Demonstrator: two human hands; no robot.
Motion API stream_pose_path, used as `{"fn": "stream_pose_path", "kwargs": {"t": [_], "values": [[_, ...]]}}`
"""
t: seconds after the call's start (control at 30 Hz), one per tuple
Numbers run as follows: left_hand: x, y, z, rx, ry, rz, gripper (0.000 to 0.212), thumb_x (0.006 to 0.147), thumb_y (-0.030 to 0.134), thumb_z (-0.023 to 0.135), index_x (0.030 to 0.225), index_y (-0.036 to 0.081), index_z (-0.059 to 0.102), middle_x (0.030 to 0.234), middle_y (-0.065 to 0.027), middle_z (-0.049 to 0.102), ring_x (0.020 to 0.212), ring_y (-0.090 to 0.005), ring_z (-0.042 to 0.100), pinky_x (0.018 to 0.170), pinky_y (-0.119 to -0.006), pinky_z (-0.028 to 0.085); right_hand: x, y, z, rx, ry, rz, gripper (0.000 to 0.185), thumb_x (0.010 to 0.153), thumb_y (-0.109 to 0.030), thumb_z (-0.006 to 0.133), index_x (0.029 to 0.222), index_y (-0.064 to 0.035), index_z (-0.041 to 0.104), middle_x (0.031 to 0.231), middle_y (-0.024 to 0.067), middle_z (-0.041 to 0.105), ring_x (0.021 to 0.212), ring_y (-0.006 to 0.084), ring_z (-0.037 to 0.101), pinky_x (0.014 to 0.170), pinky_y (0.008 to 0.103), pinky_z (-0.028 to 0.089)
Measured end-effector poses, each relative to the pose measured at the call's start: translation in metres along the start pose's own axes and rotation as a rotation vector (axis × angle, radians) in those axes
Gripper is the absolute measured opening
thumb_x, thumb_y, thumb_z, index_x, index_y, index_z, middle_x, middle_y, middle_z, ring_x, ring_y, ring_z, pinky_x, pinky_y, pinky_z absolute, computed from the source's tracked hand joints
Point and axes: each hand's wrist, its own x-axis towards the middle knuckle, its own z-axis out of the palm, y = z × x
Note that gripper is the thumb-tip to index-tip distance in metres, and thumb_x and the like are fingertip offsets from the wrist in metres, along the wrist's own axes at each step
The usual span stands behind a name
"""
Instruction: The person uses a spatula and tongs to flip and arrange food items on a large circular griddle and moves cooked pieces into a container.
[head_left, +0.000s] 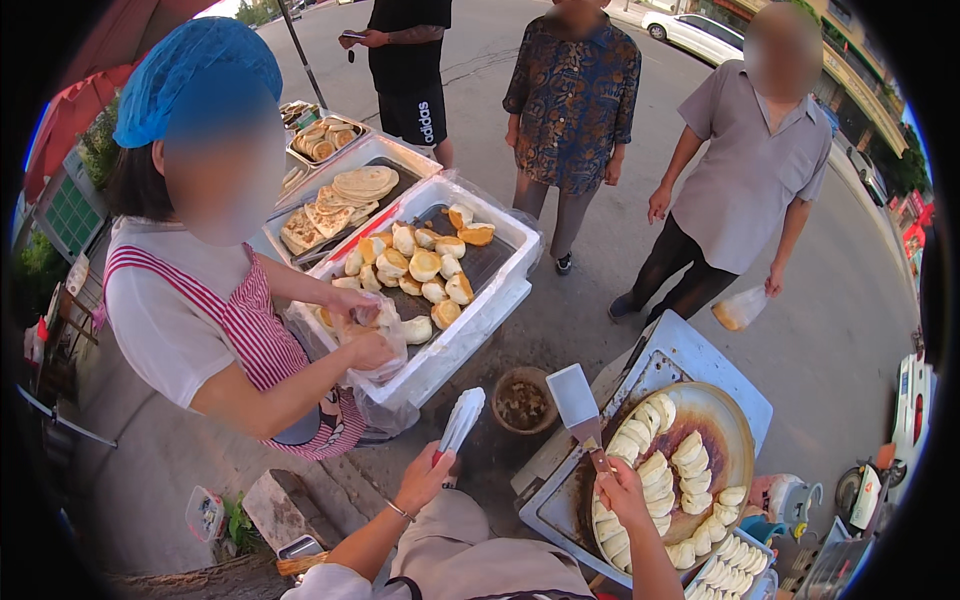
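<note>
My left hand (421, 476) grips a pair of metal tongs (463, 420) with red grips, their tips pointing up and away. At the right, my right hand (624, 491) holds a metal spatula (576, 397) by its wooden handle, blade raised over the near-left edge of the griddle stand. Pale folded dumplings (656, 487) lie in curved rows on a large round griddle pan (720, 420), beneath and beside my right hand. Part of the pan's brown base shows between the rows. A tray of more pale dumplings (731, 566) is below the pan.
A co-worker's hands (367, 349) hold a plastic bag at a white foam box (450, 352) of browned buns (424, 265). Flatbreads (352, 195) lie behind. A round bucket (524, 400) stands between box and stove (675, 341). Several people stand beyond; one holds a bag (739, 307).
</note>
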Motion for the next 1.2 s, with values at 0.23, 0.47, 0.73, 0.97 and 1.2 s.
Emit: {"fn": "stream_pose_path", "kwargs": {"t": [0.23, 0.47, 0.73, 0.97, 1.2], "values": [[0.120, 0.073, -0.058, -0.217, -0.084, 0.057, 0.029, 0.101, 0.035, 0.051, 0.106, 0.006, 0.054, 0.067, 0.0007, 0.051, 0.048, -0.0073, 0.047, 0.042, -0.023, 0.037, 0.184, -0.114, 0.112, -0.205, 0.011, -0.218, 0.034, 0.095, -0.010, 0.051, 0.128, -0.0023, 0.052, 0.073, 0.0011, 0.057, 0.052, 0.0067, 0.048, 0.046, 0.0234, 0.038], [0.274, 0.156, -0.100, 0.153, 0.235, 0.304, 0.047, 0.097, 0.046, 0.052, 0.114, 0.002, 0.055, 0.081, -0.0176, 0.064, 0.077, -0.0328, 0.065, 0.073, -0.043, 0.051, 0.352, -0.190, 0.176, -0.736, 0.197, -0.271, 0.034, 0.090, -0.011, 0.046, 0.121, -0.0017, 0.055, 0.094, 0.0204, 0.068, 0.094, 0.0368, 0.067, 0.085, 0.0454, 0.050], [0.440, 0.228, -0.135, 0.405, 0.243, 0.209, 0.066, 0.092, 0.061, 0.049, 0.106, -0.003, 0.054, 0.095, -0.0308, 0.067, 0.091, -0.0470, 0.066, 0.080, -0.054, 0.050, 0.452, -0.203, 0.204, -0.683, 0.126, 0.013, 0.032, 0.088, -0.013, 0.048, 0.114, 0.0028, 0.058, 0.096, 0.0200, 0.064, 0.085, 0.0323, 0.062, 0.071, 0.0418, 0.049], [0.471, 0.270, -0.139, 0.887, 0.127, 0.332, 0.057, 0.091, 0.052, 0.060, 0.113, -0.001, 0.052, 0.097, -0.0236, 0.070, 0.092, -0.0383, 0.069, 0.081, -0.046, 0.055, 0.487, -0.218, 0.214, -0.590, 0.096, 0.160, 0.035, 0.087, -0.015, 0.052, 0.111, 0.0080, 0.062, 0.101, 0.0272, 0.069, 0.091, 0.0407, 0.069, 0.079, 0.0447, 0.054], [0.507, 0.255, -0.131, 1.238, 0.143, 0.387, 0.053, 0.089, 0.050, 0.065, 0.111, 0.004, 0.052, 0.099, -0.0139, 0.069, 0.094, -0.0294, 0.070, 0.077, -0.041, 0.056, 0.505, -0.187, 0.225, -0.331, 0.088, 0.117, 0.030, 0.089, -0.019, 0.055, 0.110, 0.0012, 0.063, 0.098, 0.0259, 0.068, 0.091, 0.0409, 0.067, 0.079, 0.0465, 0.052]]}}
